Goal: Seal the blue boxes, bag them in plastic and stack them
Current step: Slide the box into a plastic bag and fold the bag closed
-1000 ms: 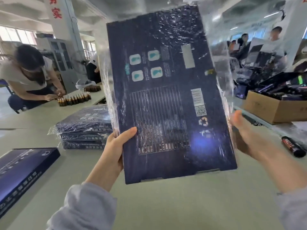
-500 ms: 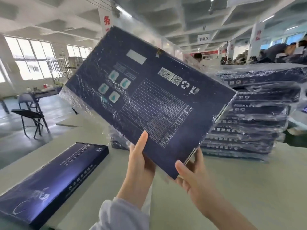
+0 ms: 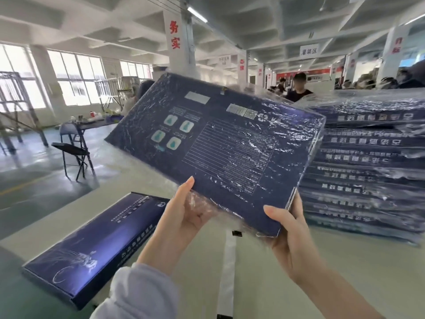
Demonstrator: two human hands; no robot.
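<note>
- While both hands hold it in the air, the bagged blue box [image 3: 230,143] tilts with its printed underside facing the camera and its far right end raised next to the top of a tall stack of bagged boxes [image 3: 368,180].
- A second ago the same box stood nearly upright in front of the person with one hand at each long side. Now it leans over and both hands have moved to its near edge.
- The left hand [image 3: 184,217] grips the near left part of that edge, thumb flat on the face, fingers curled underneath behind loose plastic.
- The right hand [image 3: 289,233] pinches the near right corner, thumb on the face, fingers [image 3: 296,203] wrapped round the side.
- The view has swung right too, and the stack now fills that side of the picture.
- This looks like the stacking step: sealing and bagging seem finished for this box, and it probably needs levelling before it can lie flat on top.
- An unbagged blue box [image 3: 96,245] lies on the pale surface [image 3: 253,272] at the lower left, well apart from the stack, and is likely next.
- The crinkled plastic looks slippery, so the box may slide in the grip.
</note>
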